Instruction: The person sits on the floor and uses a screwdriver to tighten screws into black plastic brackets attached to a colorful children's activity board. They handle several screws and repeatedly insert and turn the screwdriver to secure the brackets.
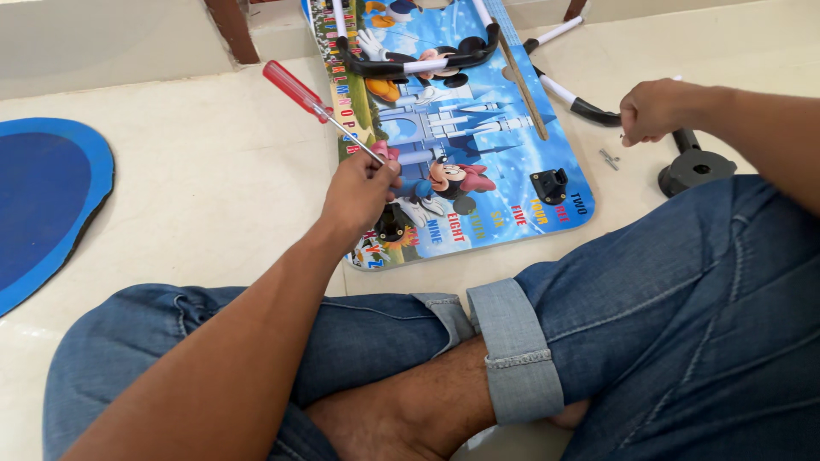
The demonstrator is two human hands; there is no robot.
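Crossed denim legs (512,341) below; left hand (359,192) grips red-handled screwdriver (320,109), right hand (653,111) pinches small screw over floor (213,196).

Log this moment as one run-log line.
left hand: grips red-handled screwdriver, tip over cartoon board | right hand: closed, beside black tube, contents unclear | small metal part: on floor

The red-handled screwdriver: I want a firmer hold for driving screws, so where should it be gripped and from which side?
Grip the red-handled screwdriver by its ribbed plastic handle, coming from the upper left. The left hand pinches only the thin metal shaft low down; the handle sticks up free, tilted away over the pale floor.
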